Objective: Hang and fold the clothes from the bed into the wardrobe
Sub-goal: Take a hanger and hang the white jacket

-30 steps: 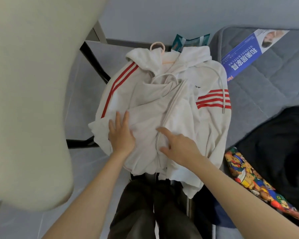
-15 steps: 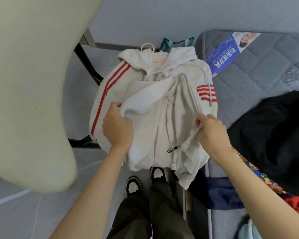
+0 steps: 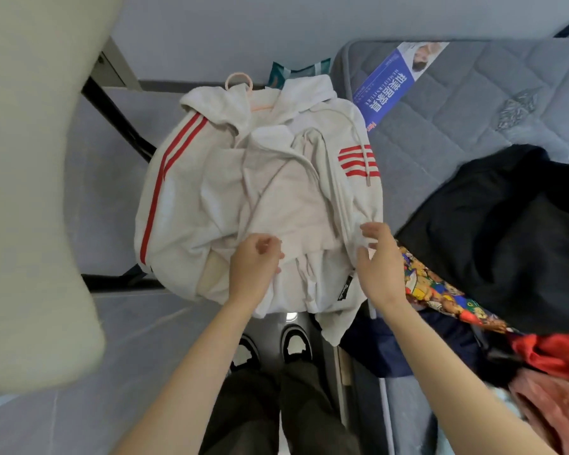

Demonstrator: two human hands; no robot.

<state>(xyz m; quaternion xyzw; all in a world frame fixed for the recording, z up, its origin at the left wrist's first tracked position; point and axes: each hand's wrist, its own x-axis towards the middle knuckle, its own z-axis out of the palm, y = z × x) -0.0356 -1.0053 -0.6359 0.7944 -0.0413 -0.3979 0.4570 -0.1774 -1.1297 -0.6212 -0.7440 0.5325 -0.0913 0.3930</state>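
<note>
At the corner of the bed (image 3: 473, 103), a white jacket (image 3: 211, 198) with red stripes lies spread out, its front side up, and the pink hanger (image 3: 239, 81) is already inside it, with only the hook showing above the hood. The left hand (image 3: 255, 267) is on the lower middle of the front, its fingers (image 3: 270, 246) curled on a fold of the cloth, which it seems to pinch. The right hand (image 3: 380, 264) is at the right edge of the jacket with its fingers loose and a little spread, touching the cloth and holding nothing. I judge the person is bringing the two front halves together to close the zip (image 3: 345, 289) before hanging. Several things may go wrong. The front is open and wrinkled, so a shoulder may slip off the hanger when the jacket is lifted. Part of the jacket hangs past the edge of the bed, and a pull on the hem could drag it down to the floor (image 3: 145, 339). The long cord (image 3: 368, 178) may also catch in the zip. A black garment (image 3: 506, 231) and a printed cloth (image 3: 434, 290) lie just beside the right hand and could be caught up by mistake.
</note>
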